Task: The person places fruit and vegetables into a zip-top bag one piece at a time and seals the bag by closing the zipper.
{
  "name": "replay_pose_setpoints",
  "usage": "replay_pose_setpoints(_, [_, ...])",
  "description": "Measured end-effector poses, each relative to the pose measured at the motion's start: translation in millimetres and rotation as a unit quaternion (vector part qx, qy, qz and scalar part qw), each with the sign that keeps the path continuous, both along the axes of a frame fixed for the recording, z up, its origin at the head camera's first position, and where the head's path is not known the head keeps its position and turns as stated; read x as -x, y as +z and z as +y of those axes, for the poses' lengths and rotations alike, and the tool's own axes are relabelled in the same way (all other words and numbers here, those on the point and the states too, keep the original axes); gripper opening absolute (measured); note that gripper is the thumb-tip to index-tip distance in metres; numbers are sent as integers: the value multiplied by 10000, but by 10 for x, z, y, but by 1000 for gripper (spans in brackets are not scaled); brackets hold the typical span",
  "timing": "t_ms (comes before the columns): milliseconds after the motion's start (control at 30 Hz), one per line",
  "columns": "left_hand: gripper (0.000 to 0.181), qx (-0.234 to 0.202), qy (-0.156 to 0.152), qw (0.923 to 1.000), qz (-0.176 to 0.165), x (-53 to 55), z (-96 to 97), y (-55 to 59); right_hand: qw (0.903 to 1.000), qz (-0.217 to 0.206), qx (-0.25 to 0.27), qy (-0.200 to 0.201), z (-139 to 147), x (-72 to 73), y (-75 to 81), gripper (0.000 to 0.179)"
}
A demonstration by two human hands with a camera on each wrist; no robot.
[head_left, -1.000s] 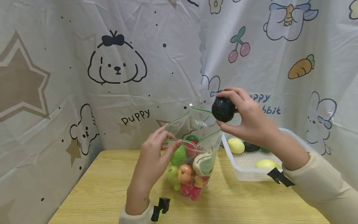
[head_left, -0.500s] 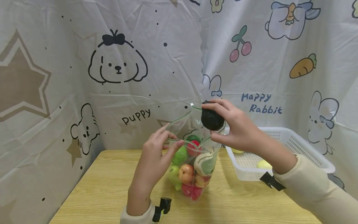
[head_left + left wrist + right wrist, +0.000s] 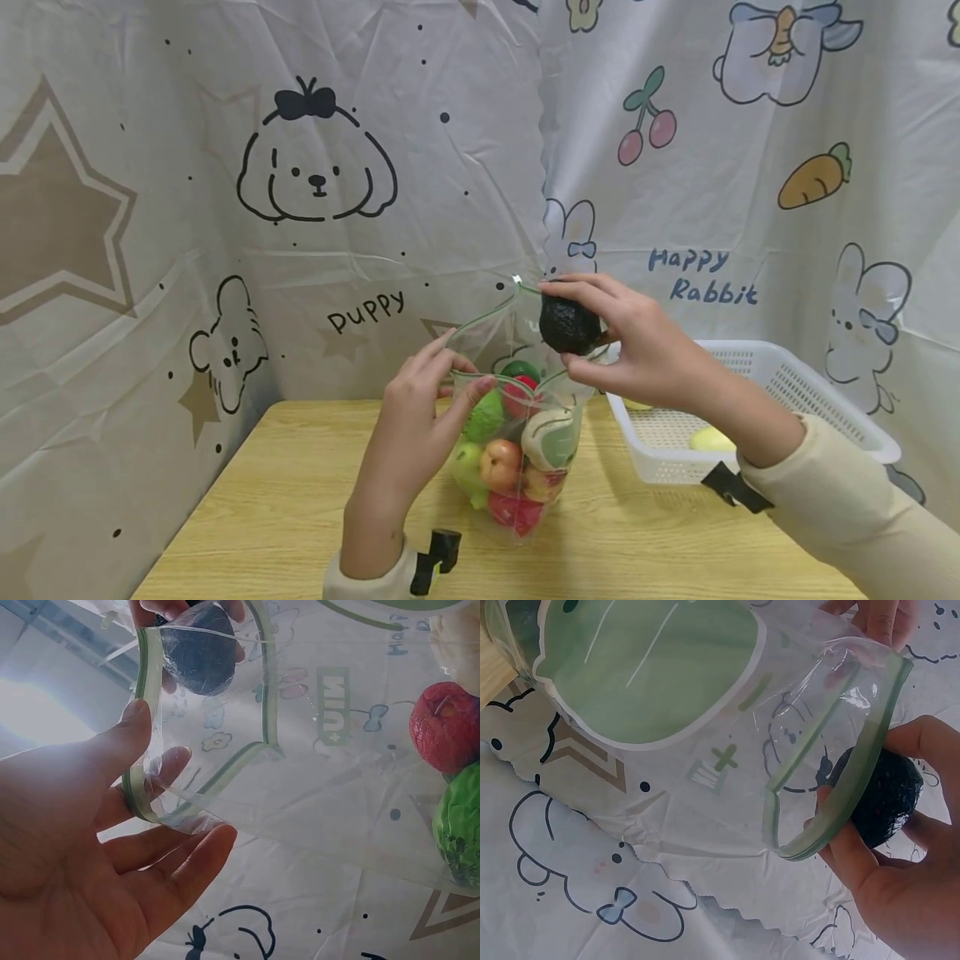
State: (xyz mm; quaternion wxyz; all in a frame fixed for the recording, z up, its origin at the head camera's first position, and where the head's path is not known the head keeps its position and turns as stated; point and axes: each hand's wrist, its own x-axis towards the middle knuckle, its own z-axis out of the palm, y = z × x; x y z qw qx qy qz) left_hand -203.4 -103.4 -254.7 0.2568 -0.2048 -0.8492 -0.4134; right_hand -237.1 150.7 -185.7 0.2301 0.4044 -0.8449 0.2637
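dark avocado (image 3: 570, 323) at a clear bag's (image 3: 558, 442) open mouth
rounded and rough-skinned, the avocado is held aloft; the bag stands upright, part-filled, its green rim (image 3: 883, 724) spread, a pale green shape printed on it.

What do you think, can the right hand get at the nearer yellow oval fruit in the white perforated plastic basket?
Probably not yet: the right hand grips the black, rough, rounded fruit at the open clear plastic bag. Otherwise, the open-topped basket seems to leave the yellow fruit free.
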Motion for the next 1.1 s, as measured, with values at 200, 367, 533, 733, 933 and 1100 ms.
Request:
replay_pose_setpoints(200, [25,-6,1,10000,-5,1,0,2,10000,-63,18,45,5,-11,8,67])
replay_pose_setpoints(367, [25,-17,-12,10000,-10,-2,-1,9,9999,-130,-16,58,2,-26,22,67])
replay_pose_setpoints(533, [25,-18,2,10000,-31,-3,-5,7,9997,-209,-112,-13,-10,-37,28,57])
replay_pose_setpoints(733, [25,-32,-20,10000,-23,0,-8,6,9999,-39,-141,-68,-33,-19,28,40])
replay_pose_setpoints(933, [25,-46,-18,10000,-31,-3,-12,6,9995,181,-247,-91,-25,-1,16,41])
replay_pose_setpoints(1100, [24,-49,-51,10000,-17,-1,-17,3,9993,252,-276,-30,-22,19,-7,39])
